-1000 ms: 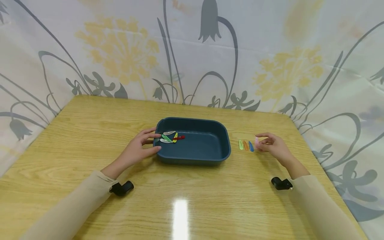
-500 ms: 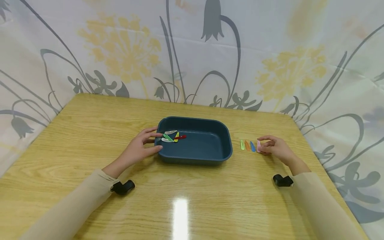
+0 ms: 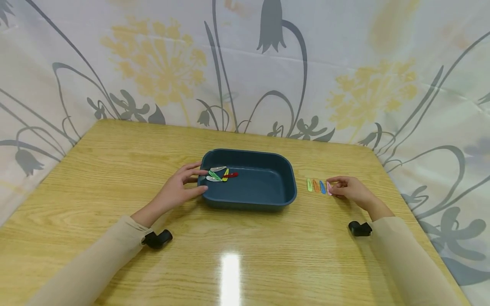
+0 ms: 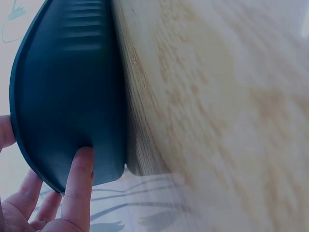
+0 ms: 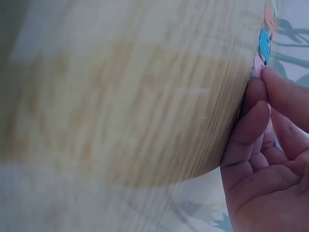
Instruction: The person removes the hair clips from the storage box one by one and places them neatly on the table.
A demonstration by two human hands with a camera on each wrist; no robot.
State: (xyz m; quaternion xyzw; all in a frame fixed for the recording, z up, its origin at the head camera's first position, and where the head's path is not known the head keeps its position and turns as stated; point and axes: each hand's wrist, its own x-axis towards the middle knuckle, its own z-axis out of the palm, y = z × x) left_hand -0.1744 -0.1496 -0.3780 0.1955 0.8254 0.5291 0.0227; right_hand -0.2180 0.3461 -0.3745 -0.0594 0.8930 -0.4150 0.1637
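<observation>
My left hand point(image 3: 180, 187) holds the left end of a dark blue rectangular tray point(image 3: 245, 206), fingers at its rim. In the left wrist view the thumb lies against the outer wall. Inside the tray, near that end, lie several snap hair clips: silver, green, yellow and a red hair clip point(image 3: 231, 175). To the right of the tray my right hand point(image 3: 352, 191) pinches a pink hair clip point(image 3: 329, 188) between thumb and index finger, low at the tabletop. Next to it lie a blue hair clip point(image 3: 323, 187), an orange hair clip point(image 3: 316, 185) and a light green hair clip point(image 3: 309, 185) in a row.
A light wooden table point(image 3: 191, 255) carries everything, with a bright reflection at its front. Behind it hangs a white flower-patterned cloth point(image 3: 245, 63). Black wrist cameras sit at both beige sleeves point(image 3: 95, 259).
The pink hair clip has come down beside the blue one and now tilts slightly, still between my right fingers. The left hand and tray stay put; the head view shifted slightly.
</observation>
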